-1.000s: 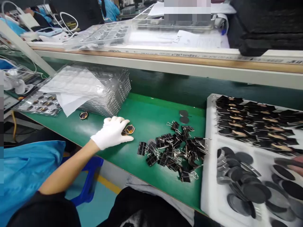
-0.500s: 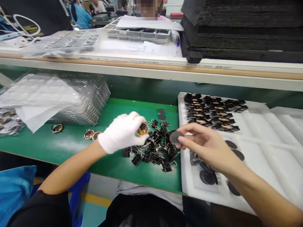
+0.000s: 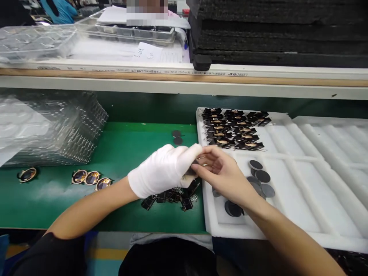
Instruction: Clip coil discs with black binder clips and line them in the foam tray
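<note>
Dark disc [image 3: 192, 168] sits raised above the green bench [image 3: 123, 218], just left of the left edge of the white foam tray [image 3: 209, 214]. Bare right hand [image 3: 227, 172]: grip together, thumb and index finger pinching the disc at its right side. Gloved left hand [image 3: 169, 165]: fingers and thumb curl closed, apparently on a hidden piece; the glove covers it, identity cannot be told. Key relation: disc lies left of the right palm and at the mouth of the left grip; both hands are about equally near. Being round, it has no long axis; exact tilt is unreadable. Black binder clips [image 3: 187, 204] lie below the hands, toward the bench's front edge. Gold-rimmed watch cases [image 3: 92, 177] rest farther left, well apart. Loose discs [image 3: 262, 176] occupy the tray's front-left compartment.
</note>
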Action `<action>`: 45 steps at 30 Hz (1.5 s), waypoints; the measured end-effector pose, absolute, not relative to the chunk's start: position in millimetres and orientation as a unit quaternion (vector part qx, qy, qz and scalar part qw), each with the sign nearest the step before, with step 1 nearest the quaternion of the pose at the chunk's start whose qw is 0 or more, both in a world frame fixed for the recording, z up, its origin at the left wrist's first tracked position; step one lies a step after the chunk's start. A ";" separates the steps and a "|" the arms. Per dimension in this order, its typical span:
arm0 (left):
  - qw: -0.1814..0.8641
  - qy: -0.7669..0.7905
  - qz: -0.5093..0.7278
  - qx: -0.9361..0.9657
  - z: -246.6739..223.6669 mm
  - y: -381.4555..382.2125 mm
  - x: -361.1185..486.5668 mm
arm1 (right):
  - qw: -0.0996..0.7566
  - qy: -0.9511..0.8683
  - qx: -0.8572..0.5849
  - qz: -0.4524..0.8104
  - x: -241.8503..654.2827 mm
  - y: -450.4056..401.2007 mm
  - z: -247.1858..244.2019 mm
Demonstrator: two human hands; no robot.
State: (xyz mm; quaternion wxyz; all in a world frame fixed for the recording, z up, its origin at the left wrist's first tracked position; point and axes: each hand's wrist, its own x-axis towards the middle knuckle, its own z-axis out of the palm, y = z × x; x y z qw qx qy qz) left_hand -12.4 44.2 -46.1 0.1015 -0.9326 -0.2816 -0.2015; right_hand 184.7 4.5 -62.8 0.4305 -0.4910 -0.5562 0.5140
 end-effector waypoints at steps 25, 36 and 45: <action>-0.103 -0.433 -0.284 -0.849 -47.8 96.6 -35.6 | 0.503 -0.373 -0.419 0.657 203.7 26.1 -79.6; -0.184 -0.321 -0.303 -0.878 -58.2 68.8 -34.7 | 0.505 -0.436 -0.335 0.666 186.6 14.2 -90.3; -0.296 -0.361 -0.226 -0.855 -56.9 61.2 -28.8 | 0.463 -0.478 -0.389 0.636 190.0 12.8 -91.9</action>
